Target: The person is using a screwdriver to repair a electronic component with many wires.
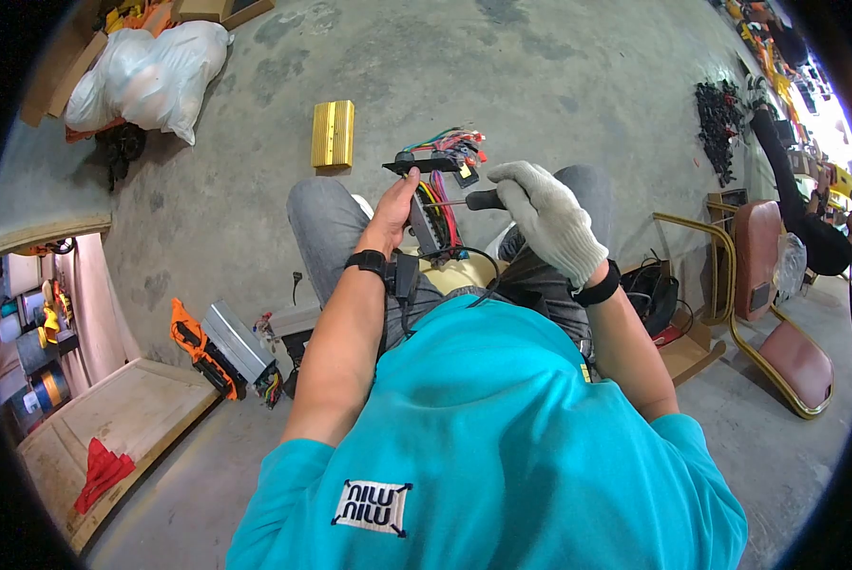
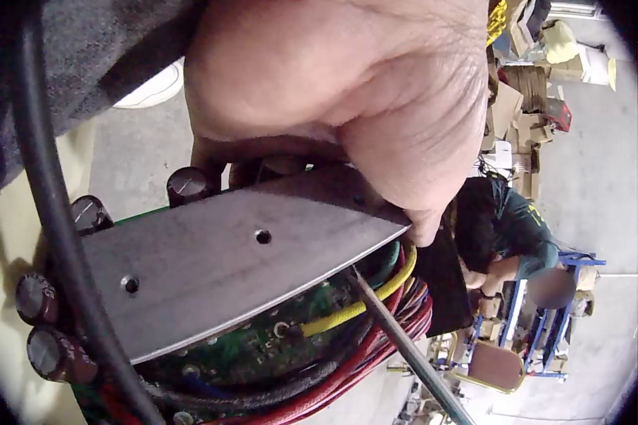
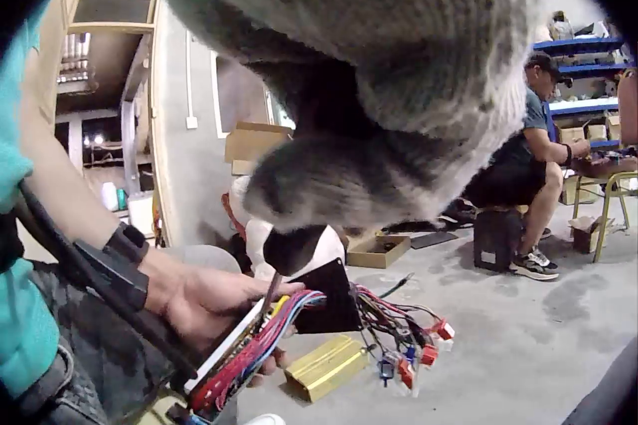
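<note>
My bare left hand (image 1: 394, 214) grips a circuit board (image 2: 244, 340) along its grey metal plate (image 2: 214, 251), above my lap. Brown capacitors (image 2: 62, 353) line one edge of the board. Red, yellow and dark wires (image 2: 399, 320) run along it to a black end plate (image 1: 426, 165), with a bundle of coloured connectors (image 1: 459, 144) beyond. My gloved right hand (image 1: 551, 217) holds a screwdriver (image 1: 484, 199) by its black handle. In the left wrist view its shaft (image 2: 409, 345) reaches in among the wires, with the tip right at the plate's edge.
A gold metal case (image 1: 333, 133) lies on the floor ahead. To the left are a silver case (image 1: 239, 339) and an orange-black item (image 1: 202, 348). White bags (image 1: 150, 76) stand at far left, a chair (image 1: 766, 256) at right. Another person (image 3: 528, 156) sits farther off.
</note>
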`<control>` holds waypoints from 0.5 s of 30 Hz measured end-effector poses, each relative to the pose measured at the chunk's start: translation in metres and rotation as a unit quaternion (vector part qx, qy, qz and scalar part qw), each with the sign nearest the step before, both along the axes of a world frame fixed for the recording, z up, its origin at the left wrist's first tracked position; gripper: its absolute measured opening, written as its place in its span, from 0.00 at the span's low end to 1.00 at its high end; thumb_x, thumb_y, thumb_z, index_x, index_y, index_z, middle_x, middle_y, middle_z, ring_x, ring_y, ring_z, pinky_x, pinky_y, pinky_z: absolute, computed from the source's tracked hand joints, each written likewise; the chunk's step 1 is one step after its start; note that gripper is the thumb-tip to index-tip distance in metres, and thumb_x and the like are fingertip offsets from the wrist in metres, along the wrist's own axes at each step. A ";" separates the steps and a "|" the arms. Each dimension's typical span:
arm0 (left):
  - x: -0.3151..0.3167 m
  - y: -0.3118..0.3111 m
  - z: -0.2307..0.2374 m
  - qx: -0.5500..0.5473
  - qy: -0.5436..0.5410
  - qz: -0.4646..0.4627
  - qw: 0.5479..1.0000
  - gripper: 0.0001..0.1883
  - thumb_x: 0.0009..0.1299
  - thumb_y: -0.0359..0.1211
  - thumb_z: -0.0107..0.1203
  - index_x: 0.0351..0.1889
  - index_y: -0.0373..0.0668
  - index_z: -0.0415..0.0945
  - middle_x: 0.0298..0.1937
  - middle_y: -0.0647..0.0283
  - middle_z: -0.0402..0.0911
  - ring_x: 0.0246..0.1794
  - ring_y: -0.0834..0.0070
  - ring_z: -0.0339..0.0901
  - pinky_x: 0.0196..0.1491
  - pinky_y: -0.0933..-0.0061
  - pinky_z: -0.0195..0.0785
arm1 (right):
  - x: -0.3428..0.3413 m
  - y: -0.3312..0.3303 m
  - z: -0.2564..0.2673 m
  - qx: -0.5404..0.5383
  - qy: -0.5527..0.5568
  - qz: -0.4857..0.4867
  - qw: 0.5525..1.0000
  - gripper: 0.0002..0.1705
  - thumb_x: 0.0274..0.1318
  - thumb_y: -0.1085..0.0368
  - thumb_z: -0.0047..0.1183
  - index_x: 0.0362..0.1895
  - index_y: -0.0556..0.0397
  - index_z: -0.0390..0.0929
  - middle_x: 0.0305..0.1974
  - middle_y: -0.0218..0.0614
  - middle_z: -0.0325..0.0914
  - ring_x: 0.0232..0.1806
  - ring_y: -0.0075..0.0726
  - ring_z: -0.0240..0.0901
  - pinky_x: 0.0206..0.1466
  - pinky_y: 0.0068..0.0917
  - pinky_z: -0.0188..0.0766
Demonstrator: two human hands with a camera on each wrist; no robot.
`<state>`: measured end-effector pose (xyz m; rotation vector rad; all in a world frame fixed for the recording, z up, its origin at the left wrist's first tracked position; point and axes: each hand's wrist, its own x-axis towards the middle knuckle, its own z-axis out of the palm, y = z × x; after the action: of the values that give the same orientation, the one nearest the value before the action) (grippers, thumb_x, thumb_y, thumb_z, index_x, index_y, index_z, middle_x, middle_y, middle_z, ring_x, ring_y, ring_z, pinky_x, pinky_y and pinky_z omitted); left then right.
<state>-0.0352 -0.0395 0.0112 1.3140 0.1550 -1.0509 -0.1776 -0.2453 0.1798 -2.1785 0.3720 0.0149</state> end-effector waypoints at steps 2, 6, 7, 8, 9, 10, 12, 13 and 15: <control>-0.001 -0.001 0.001 -0.001 -0.003 0.012 1.000 0.32 0.80 0.60 0.51 0.61 0.40 0.77 0.49 0.65 0.85 0.48 0.76 0.80 0.60 0.68 0.69 | -0.001 0.001 0.003 0.011 -0.040 0.006 0.999 0.22 0.62 0.61 0.63 0.58 0.54 0.76 0.48 0.47 0.82 0.47 0.50 0.84 0.52 0.39 0.79; -0.001 0.000 0.003 0.004 -0.004 0.010 1.000 0.32 0.80 0.60 0.51 0.61 0.40 0.77 0.49 0.66 0.85 0.48 0.77 0.80 0.60 0.68 0.69 | -0.001 0.008 0.001 0.002 -0.118 -0.008 0.993 0.17 0.66 0.61 0.60 0.54 0.54 0.79 0.47 0.47 0.82 0.46 0.48 0.85 0.51 0.37 0.79; -0.001 0.000 0.003 0.005 -0.006 0.009 1.000 0.32 0.80 0.60 0.51 0.61 0.40 0.77 0.49 0.66 0.85 0.48 0.77 0.80 0.60 0.68 0.69 | -0.001 0.009 0.001 0.002 -0.118 -0.008 0.993 0.17 0.66 0.61 0.60 0.54 0.54 0.79 0.47 0.47 0.82 0.46 0.48 0.85 0.51 0.37 0.79; -0.001 0.000 0.002 0.006 -0.008 0.008 1.000 0.32 0.80 0.60 0.51 0.61 0.40 0.77 0.49 0.66 0.85 0.48 0.77 0.80 0.60 0.67 0.69 | 0.000 0.010 0.002 0.002 -0.079 -0.029 0.996 0.16 0.65 0.64 0.59 0.54 0.54 0.79 0.48 0.47 0.82 0.47 0.47 0.85 0.51 0.36 0.79; -0.001 -0.001 0.002 0.005 -0.008 0.007 1.000 0.32 0.80 0.60 0.51 0.61 0.40 0.77 0.49 0.66 0.85 0.48 0.77 0.80 0.60 0.67 0.69 | 0.001 0.012 0.006 0.001 -0.041 -0.051 0.998 0.15 0.64 0.67 0.58 0.54 0.54 0.79 0.48 0.46 0.82 0.48 0.46 0.84 0.52 0.36 0.79; -0.001 -0.001 0.003 0.007 -0.002 0.007 1.000 0.32 0.80 0.60 0.51 0.61 0.40 0.77 0.49 0.66 0.85 0.49 0.77 0.80 0.60 0.67 0.69 | 0.002 0.012 0.013 0.001 -0.040 -0.052 0.998 0.15 0.64 0.67 0.58 0.54 0.54 0.79 0.48 0.46 0.82 0.48 0.46 0.84 0.52 0.36 0.79; 0.000 -0.001 0.002 0.009 0.004 0.007 1.000 0.32 0.80 0.60 0.51 0.62 0.40 0.77 0.50 0.66 0.85 0.49 0.76 0.80 0.60 0.67 0.69 | 0.007 0.009 0.029 0.091 0.103 -0.071 0.988 0.19 0.63 0.66 0.59 0.57 0.53 0.77 0.50 0.46 0.82 0.50 0.46 0.84 0.52 0.36 0.79; -0.001 -0.001 0.000 0.010 -0.009 0.008 1.000 0.30 0.80 0.59 0.51 0.60 0.43 0.78 0.47 0.66 0.85 0.47 0.75 0.80 0.58 0.66 0.71 | 0.005 0.008 0.023 0.091 0.103 -0.070 0.988 0.19 0.63 0.66 0.59 0.57 0.53 0.77 0.50 0.46 0.82 0.50 0.46 0.84 0.52 0.36 0.79; -0.001 -0.001 0.001 0.012 -0.020 0.010 1.000 0.28 0.81 0.59 0.50 0.59 0.45 0.79 0.45 0.67 0.84 0.45 0.73 0.81 0.55 0.64 0.72 | 0.001 0.007 0.009 0.029 -0.080 -0.011 0.996 0.18 0.65 0.62 0.60 0.57 0.53 0.77 0.50 0.46 0.82 0.50 0.46 0.84 0.51 0.35 0.79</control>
<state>-0.0366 -0.0405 0.0121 1.3520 0.1495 -1.0078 -0.1767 -0.2383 0.1885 -2.1021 0.3003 -0.1595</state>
